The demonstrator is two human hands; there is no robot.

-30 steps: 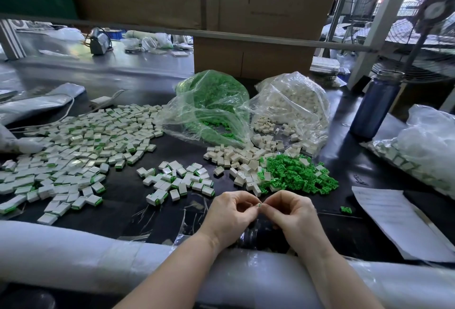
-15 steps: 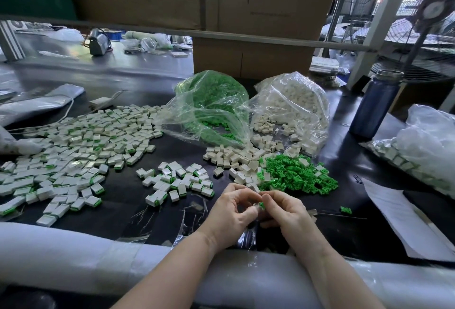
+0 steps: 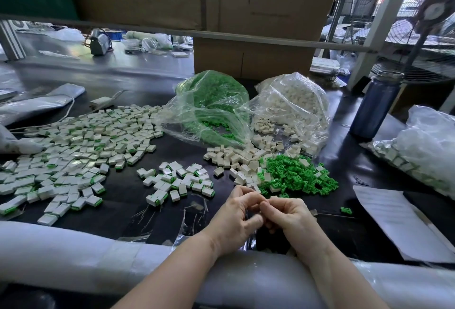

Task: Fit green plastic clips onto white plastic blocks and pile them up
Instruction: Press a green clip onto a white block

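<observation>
Near the table's front edge, just my side of the green clips, my left hand and right hand met fingertip to fingertip, fingers curled in close — whatever sat between them was hidden, so I could not tell what either hand held, if anything. Loose white blocks lay touching the clips' left edge, spilling from the mouth of a clear bag of more blocks behind. Beside that bag sat another, full of green clips. Left of my hands lay a small pile of fitted blocks, white with green showing at one end, and farther left a far bigger spread of the same. One stray clip lay alone to the right, near a sheet of paper. A dark blue bottle stood upright at the far right — beside another bag of fitted blocks. The table was black.
</observation>
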